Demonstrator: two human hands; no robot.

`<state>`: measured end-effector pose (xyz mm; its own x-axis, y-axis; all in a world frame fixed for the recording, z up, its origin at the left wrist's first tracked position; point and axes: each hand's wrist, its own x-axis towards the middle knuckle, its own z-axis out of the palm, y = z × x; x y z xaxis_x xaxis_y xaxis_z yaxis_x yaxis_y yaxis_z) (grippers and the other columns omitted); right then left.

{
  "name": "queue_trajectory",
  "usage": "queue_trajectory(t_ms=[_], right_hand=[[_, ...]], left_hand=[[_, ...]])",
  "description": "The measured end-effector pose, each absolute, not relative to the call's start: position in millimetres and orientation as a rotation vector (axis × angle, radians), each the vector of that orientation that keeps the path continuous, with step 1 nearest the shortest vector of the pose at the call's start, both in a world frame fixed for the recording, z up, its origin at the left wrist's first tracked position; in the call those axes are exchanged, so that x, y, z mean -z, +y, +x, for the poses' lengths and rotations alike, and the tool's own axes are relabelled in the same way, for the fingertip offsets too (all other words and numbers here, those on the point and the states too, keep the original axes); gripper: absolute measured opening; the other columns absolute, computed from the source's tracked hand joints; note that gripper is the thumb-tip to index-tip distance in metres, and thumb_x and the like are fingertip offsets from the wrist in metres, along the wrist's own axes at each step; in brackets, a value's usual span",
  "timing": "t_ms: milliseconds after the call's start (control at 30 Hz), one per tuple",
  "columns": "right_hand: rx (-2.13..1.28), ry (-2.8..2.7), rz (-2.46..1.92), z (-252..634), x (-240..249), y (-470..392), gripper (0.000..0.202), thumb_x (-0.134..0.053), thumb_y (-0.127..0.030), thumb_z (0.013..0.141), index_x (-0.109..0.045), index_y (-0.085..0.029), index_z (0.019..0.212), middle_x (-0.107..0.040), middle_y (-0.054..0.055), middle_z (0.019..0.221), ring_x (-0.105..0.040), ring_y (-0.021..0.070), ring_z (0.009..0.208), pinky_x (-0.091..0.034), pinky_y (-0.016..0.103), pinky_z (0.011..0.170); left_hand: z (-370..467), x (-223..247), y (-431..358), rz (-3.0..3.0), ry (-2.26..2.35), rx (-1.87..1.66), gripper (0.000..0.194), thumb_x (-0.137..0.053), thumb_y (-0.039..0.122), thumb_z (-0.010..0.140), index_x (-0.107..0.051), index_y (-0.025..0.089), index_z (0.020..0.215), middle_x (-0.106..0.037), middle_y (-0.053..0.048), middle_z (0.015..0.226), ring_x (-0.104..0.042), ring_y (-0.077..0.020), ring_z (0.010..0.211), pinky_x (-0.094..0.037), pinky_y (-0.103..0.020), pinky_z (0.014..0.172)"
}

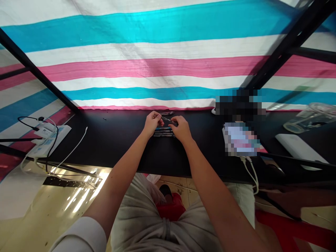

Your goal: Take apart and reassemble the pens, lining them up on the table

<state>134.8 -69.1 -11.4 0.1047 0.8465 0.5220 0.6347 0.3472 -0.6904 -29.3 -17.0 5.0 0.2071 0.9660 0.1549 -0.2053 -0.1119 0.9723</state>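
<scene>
A slim dark pen [166, 119] is held between my two hands just above the black desk [118, 140]. My left hand [152, 123] is closed, its fingertips pinching the pen's left end. Closed around the right end, my right hand [181, 128] grips it between thumb and fingers. Several pens [163, 132] lie side by side in a row under and between the hands, their ends partly covered by my fingers. Another pen [168, 113] lies behind the hands, near the back of the desk. Fine details of the held pen are too small to make out.
At left sits a white power strip [61, 134] with plugs and a loose white cable [83, 135]. A blurred-out device [240, 138] with cables lies at right, near a white box-like object [299, 148] and a clear plastic container [296, 122]. A striped sheet [157, 68] hangs behind.
</scene>
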Motion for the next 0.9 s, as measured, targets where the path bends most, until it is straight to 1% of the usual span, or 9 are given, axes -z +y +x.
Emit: queue_trajectory(t_ms=[100, 267, 500, 567, 633, 733, 767, 833, 900], right_hand=[[-0.275, -1.576, -1.359, 135, 11, -69, 0.008, -0.061, -0.021, 0.080, -0.067, -0.021, 0.083, -0.067, 0.007, 0.089, -0.061, 0.0233, 0.085, -0.049, 0.038, 0.082], [-0.336, -1.589, -1.341, 135, 11, -68, 0.013, -0.056, -0.020, 0.082, -0.069, -0.021, 0.079, -0.070, 0.007, 0.085, -0.063, 0.0228, 0.083, -0.047, 0.036, 0.080], [-0.447, -1.539, -1.402, 135, 9, -69, 0.019, -0.054, -0.025, 0.084, -0.071, -0.020, 0.076, -0.069, 0.004, 0.072, -0.062, 0.0209, 0.071, -0.047, 0.035, 0.072], [-0.503, -1.472, -1.375, 133, 8, -70, 0.018, -0.058, -0.029, 0.082, -0.072, -0.020, 0.076, -0.069, 0.004, 0.071, -0.062, 0.0208, 0.070, -0.049, 0.035, 0.072], [-0.592, -1.338, -1.318, 132, 8, -69, 0.015, -0.066, -0.033, 0.078, -0.072, -0.019, 0.081, -0.069, 0.003, 0.071, -0.063, 0.0207, 0.070, -0.051, 0.035, 0.071], [-0.823, -1.013, -1.148, 132, 6, -65, 0.029, -0.079, -0.032, 0.067, -0.070, -0.019, 0.091, -0.070, 0.001, 0.076, -0.061, 0.0166, 0.062, -0.055, 0.034, 0.067], [-0.911, -0.884, -1.063, 133, 5, -64, 0.031, -0.080, -0.030, 0.066, -0.068, -0.019, 0.093, -0.070, 0.001, 0.078, -0.061, 0.0150, 0.061, -0.056, 0.033, 0.068], [-1.075, -0.643, -0.875, 137, 2, -61, 0.026, -0.077, -0.030, 0.072, -0.065, -0.020, 0.092, -0.070, 0.001, 0.082, -0.063, 0.0137, 0.066, -0.059, 0.032, 0.074], [-1.220, -0.476, -0.717, 140, -1, -61, 0.018, -0.068, -0.035, 0.085, -0.063, -0.020, 0.092, -0.070, 0.004, 0.087, -0.067, 0.0152, 0.077, -0.060, 0.034, 0.080]], left_hand=[[-30, -4, -16, 1.220, 0.816, -1.213, 0.013, -0.064, 0.021, 0.086, -0.053, 0.017, 0.078, -0.055, 0.002, 0.056, -0.058, -0.0136, 0.049, -0.050, -0.027, 0.053], [-31, -6, -18, 1.280, 0.811, -1.200, 0.023, -0.068, 0.029, 0.086, -0.051, 0.018, 0.075, -0.055, 0.003, 0.056, -0.058, -0.0127, 0.049, -0.050, -0.026, 0.055], [-32, -10, -20, 1.320, 0.791, -1.186, 0.022, -0.067, 0.029, 0.085, -0.051, 0.019, 0.074, -0.055, 0.003, 0.056, -0.057, -0.0117, 0.050, -0.050, -0.026, 0.055], [-33, -11, -19, 1.288, 0.796, -1.205, 0.020, -0.066, 0.028, 0.084, -0.051, 0.019, 0.074, -0.054, 0.003, 0.055, -0.057, -0.0119, 0.049, -0.049, -0.026, 0.054], [-33, -11, -18, 1.238, 0.809, -1.234, 0.017, -0.066, 0.026, 0.082, -0.052, 0.018, 0.074, -0.052, 0.003, 0.054, -0.057, -0.0125, 0.049, -0.049, -0.026, 0.053], [-33, -10, -17, 1.191, 0.833, -1.252, 0.013, -0.065, 0.025, 0.080, -0.054, 0.018, 0.077, -0.053, 0.003, 0.054, -0.059, -0.0136, 0.050, -0.049, -0.026, 0.052], [-33, -10, -17, 1.188, 0.834, -1.251, 0.012, -0.065, 0.024, 0.079, -0.055, 0.018, 0.078, -0.053, 0.003, 0.055, -0.060, -0.0138, 0.051, -0.049, -0.026, 0.053], [-32, -9, -18, 1.189, 0.824, -1.232, 0.011, -0.064, 0.023, 0.078, -0.057, 0.017, 0.082, -0.055, 0.003, 0.056, -0.061, -0.0138, 0.053, -0.050, -0.026, 0.055], [-32, -11, -20, 1.198, 0.802, -1.180, 0.012, -0.065, 0.022, 0.076, -0.058, 0.017, 0.084, -0.058, 0.002, 0.059, -0.063, -0.0141, 0.055, -0.051, -0.027, 0.057]])
